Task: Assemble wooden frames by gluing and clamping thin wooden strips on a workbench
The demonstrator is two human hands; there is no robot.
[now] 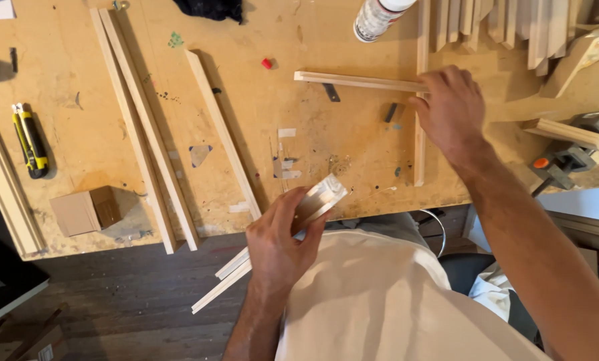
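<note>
Nearest the camera, a cream shirt (pixel 379 294) filled the lower frame. Beyond it the plywood worktop (pixel 98 134) carried long wooden strips (pixel 145 134) at left. At the near edge, the left hand (pixel 279 244) had its grip pinching a pair of moulded wood strips (pixel 316 200). Farther right, the right hand (pixel 450 110) pressed flat, fingers together, where two thin slats (pixel 359 81) met. A yellow utility knife (pixel 30 140) lay far left.

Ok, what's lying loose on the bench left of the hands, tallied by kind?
Long wood strips: 3
Utility knife: 1
Small cardboard box: 1
Total: 5
The left hand grips more strips; the right hand rests on a strip corner.
</note>
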